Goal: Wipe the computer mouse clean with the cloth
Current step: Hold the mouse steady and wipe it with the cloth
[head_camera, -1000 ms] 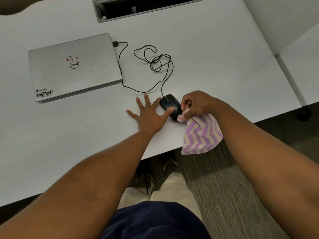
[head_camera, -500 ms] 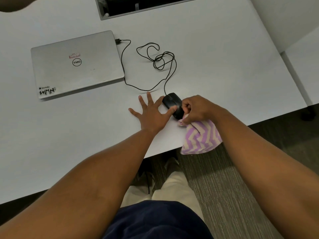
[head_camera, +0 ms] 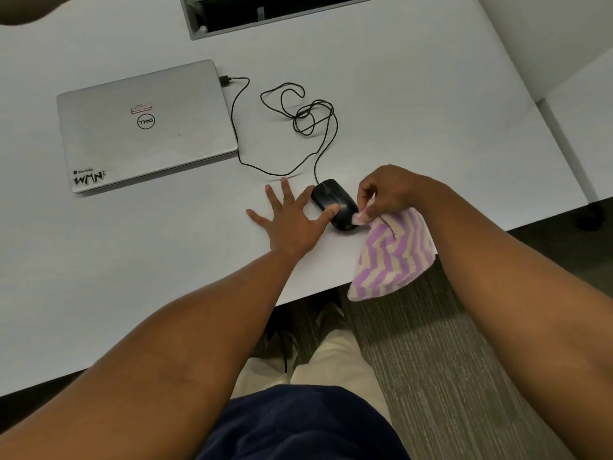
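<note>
- Both hands are at the near edge of the worktop (head_camera: 414,94): the left hand (head_camera: 292,224) lies flat with fingers spread, its thumb resting against the left side of the computer mouse (head_camera: 335,204), while the right hand (head_camera: 394,190) pinches a bunched corner of the cloth (head_camera: 391,257) and touches it to the mouse's near right flank.
- Only the thumb steadies the mouse, so I'd guess a firm sideways rub could skid or spin it on that smooth surface.
- Most of the cloth hangs loose off the worktop's edge; it looks apt to snag there or slip from so small a pinch.
- Just a small tip of fabric meets the mouse, so the top and far end may well be missed.
- Behind the mouse, the cable (head_camera: 311,117) lies in a loose tangle and runs to the closed laptop (head_camera: 146,124); a hard tug might drag the plug or shift the laptop.
- White and bare-looking, the worktop has a cable hatch (head_camera: 265,11) at its far side, striped grey carpet (head_camera: 447,343) below, and another white surface off to the right.
</note>
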`<state>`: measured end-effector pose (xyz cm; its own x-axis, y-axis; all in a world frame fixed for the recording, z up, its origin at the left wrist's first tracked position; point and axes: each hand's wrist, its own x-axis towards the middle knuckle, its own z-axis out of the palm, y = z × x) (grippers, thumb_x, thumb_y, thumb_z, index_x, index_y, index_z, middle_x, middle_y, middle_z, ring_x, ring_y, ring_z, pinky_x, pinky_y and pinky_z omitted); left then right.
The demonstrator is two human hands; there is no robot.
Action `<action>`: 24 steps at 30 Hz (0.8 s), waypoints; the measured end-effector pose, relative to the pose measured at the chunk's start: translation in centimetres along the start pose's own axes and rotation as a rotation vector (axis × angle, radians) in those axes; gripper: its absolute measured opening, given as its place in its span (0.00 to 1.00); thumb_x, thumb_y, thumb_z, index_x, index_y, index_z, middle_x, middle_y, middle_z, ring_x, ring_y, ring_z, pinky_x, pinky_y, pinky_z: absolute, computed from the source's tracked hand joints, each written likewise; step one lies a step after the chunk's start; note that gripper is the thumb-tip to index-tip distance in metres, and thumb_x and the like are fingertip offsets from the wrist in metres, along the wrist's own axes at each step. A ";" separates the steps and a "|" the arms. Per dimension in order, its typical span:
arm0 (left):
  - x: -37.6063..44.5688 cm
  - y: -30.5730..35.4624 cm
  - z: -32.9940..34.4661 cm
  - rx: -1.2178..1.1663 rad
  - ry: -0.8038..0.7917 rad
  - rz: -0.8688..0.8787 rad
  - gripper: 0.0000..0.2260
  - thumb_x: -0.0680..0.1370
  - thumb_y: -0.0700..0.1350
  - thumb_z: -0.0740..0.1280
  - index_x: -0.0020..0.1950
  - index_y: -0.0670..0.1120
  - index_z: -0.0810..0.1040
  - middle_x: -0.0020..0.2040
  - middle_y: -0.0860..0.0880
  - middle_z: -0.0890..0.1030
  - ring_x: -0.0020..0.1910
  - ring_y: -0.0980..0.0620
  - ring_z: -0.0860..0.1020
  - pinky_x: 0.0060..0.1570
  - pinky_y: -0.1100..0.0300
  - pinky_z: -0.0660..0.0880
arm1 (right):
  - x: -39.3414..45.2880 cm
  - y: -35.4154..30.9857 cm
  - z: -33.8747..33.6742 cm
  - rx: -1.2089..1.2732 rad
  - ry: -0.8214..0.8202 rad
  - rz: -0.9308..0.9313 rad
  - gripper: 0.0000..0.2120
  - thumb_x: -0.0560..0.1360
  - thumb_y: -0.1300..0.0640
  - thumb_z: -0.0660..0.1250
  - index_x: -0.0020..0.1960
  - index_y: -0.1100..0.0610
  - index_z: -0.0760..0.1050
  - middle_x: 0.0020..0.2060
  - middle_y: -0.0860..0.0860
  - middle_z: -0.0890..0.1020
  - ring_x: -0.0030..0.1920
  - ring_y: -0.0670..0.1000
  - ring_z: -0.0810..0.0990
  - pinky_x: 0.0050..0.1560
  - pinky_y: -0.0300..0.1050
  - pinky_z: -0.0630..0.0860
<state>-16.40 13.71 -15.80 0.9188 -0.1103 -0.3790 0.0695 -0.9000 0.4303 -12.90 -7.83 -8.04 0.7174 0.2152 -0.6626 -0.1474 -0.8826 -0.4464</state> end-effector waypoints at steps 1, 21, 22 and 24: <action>0.0 0.0 0.0 -0.004 -0.005 0.001 0.39 0.71 0.79 0.51 0.78 0.64 0.60 0.83 0.49 0.45 0.81 0.43 0.37 0.65 0.26 0.29 | 0.0 0.2 -0.1 -0.021 -0.019 0.015 0.09 0.64 0.53 0.79 0.36 0.46 0.79 0.41 0.44 0.82 0.43 0.45 0.79 0.40 0.40 0.72; -0.7 0.4 -0.1 -0.028 0.015 0.001 0.44 0.69 0.81 0.53 0.81 0.60 0.56 0.83 0.50 0.45 0.81 0.44 0.38 0.67 0.26 0.31 | 0.5 -0.2 -0.9 0.205 0.167 -0.028 0.08 0.66 0.56 0.78 0.43 0.50 0.81 0.43 0.45 0.82 0.42 0.42 0.77 0.39 0.36 0.69; -0.9 0.5 -0.1 -0.034 0.015 0.002 0.47 0.67 0.81 0.53 0.81 0.59 0.55 0.83 0.50 0.45 0.81 0.44 0.38 0.67 0.25 0.31 | 0.7 -0.2 -0.9 0.221 0.182 -0.033 0.09 0.66 0.56 0.78 0.44 0.51 0.81 0.43 0.46 0.83 0.42 0.42 0.77 0.39 0.36 0.69; -1.2 0.8 0.1 -0.026 0.013 0.012 0.51 0.64 0.83 0.54 0.82 0.58 0.52 0.83 0.50 0.44 0.81 0.43 0.39 0.67 0.25 0.32 | 1.1 -0.3 -0.8 0.236 0.211 -0.042 0.09 0.66 0.57 0.78 0.45 0.53 0.82 0.43 0.46 0.82 0.40 0.41 0.77 0.39 0.34 0.69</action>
<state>-17.52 13.05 -15.07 0.9246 -0.1155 -0.3630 0.0680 -0.8875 0.4557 -11.52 -7.68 -8.12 0.8481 0.1357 -0.5122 -0.2513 -0.7480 -0.6143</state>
